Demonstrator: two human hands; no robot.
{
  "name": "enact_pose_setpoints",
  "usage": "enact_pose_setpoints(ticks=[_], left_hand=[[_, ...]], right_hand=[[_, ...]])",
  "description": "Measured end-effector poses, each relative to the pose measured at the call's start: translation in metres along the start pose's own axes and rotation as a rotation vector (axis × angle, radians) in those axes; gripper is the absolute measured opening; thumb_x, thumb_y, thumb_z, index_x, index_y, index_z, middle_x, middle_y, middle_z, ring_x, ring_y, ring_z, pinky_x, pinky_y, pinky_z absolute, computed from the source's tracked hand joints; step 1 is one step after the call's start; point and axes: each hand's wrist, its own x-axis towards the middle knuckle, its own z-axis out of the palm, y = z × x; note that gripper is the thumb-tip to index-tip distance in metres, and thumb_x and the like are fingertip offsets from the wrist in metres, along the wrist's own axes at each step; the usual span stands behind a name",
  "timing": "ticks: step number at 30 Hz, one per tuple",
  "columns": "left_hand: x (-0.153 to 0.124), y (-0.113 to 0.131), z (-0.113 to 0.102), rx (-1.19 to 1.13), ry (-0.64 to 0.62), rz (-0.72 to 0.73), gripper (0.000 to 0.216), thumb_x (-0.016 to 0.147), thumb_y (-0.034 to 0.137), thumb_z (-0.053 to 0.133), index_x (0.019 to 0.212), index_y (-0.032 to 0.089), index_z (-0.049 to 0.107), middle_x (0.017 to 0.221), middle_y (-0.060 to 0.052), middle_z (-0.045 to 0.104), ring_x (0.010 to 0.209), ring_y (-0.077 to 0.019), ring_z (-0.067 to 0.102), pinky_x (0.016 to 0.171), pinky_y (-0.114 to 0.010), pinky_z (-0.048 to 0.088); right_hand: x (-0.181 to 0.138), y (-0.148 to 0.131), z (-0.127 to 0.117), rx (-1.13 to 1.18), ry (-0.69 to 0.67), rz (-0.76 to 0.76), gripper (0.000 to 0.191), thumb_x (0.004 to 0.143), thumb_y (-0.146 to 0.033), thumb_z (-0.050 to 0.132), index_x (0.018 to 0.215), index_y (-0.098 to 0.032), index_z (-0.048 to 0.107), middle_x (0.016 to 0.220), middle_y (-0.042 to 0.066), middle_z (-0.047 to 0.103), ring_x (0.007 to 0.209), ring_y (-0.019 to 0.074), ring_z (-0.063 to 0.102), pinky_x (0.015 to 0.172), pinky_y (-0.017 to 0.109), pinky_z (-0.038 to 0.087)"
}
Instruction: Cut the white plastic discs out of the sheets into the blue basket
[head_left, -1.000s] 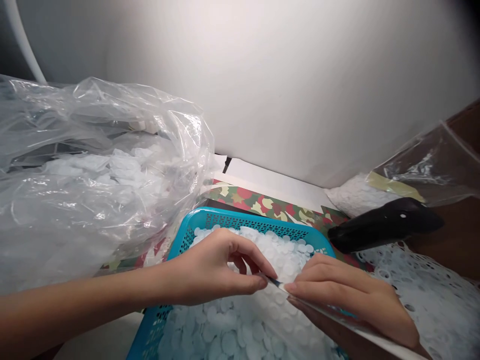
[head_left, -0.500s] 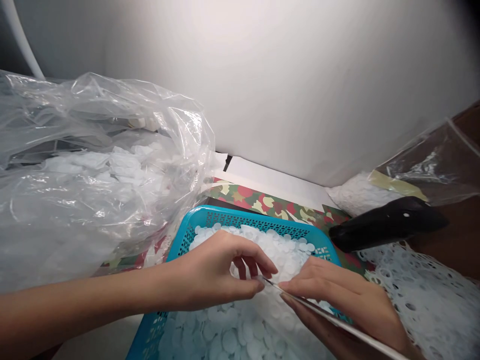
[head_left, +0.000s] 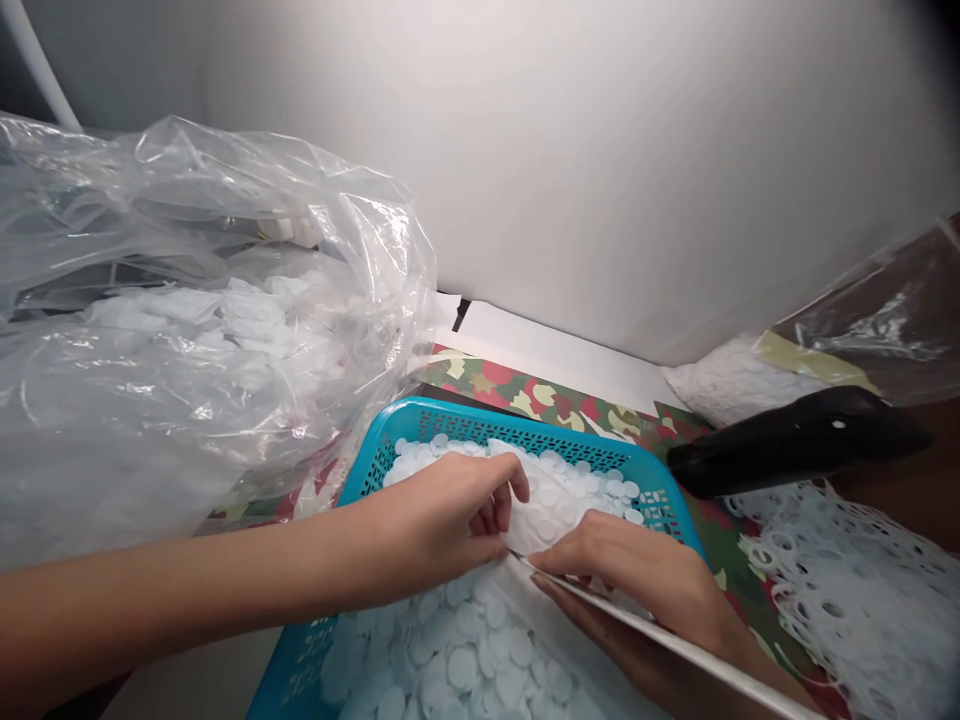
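Observation:
My right hand (head_left: 637, 580) pinches a thin white sheet (head_left: 660, 635), its edge running toward the lower right corner. A translucent part of the sheet, with round outlines, spreads over the basket. At the sheet's far tip is my left hand (head_left: 465, 510), its thumb against curled fingers and its index finger bent above. What lies in that pinch is too small to make out. Beneath both hands stands a blue plastic basket (head_left: 442, 408) holding a heap of small white translucent discs (head_left: 461, 665).
At left a large clear plastic bag (head_left: 150, 390) holds white pieces. On the right lie a black object (head_left: 780, 445) and a pile of white sheets with round holes (head_left: 862, 590). A camouflage-patterned cover (head_left: 517, 385) lies under the basket, before a pale wall (head_left: 562, 180).
My left hand has shifted slightly left, its index finger lifted away from the thumb. My right hand has moved left with the sheet, and more of the sheet shows over the basket.

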Motion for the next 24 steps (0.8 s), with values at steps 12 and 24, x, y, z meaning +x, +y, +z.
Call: enact_pose_setpoints(ticks=[12, 24], left_hand=[[-0.0017, -0.0037, 0.0004, 0.003, -0.004, -0.017, 0.025, 0.077, 0.011, 0.056, 0.100, 0.019, 0.051, 0.077, 0.003, 0.059, 0.072, -0.0144, 0.055, 0.059, -0.025, 0.040], [-0.0012, -0.0051, 0.0014, 0.027, 0.001, -0.009, 0.023, 0.076, 0.011, 0.057, 0.096, 0.020, 0.051, 0.078, 0.002, 0.058, 0.072, -0.0144, 0.054, 0.061, -0.024, 0.039]], right_hand=[[0.0016, -0.0016, 0.0046, 0.006, 0.048, 0.050, 0.012, 0.085, -0.012, 0.056, 0.088, -0.020, 0.065, 0.074, -0.003, 0.068, 0.067, 0.0086, 0.063, 0.061, 0.018, 0.046], [0.0006, -0.0037, 0.0075, -0.002, 0.046, 0.164, 0.012, 0.086, -0.017, 0.053, 0.089, -0.022, 0.064, 0.071, -0.004, 0.066, 0.062, 0.0089, 0.062, 0.058, 0.019, 0.045]])
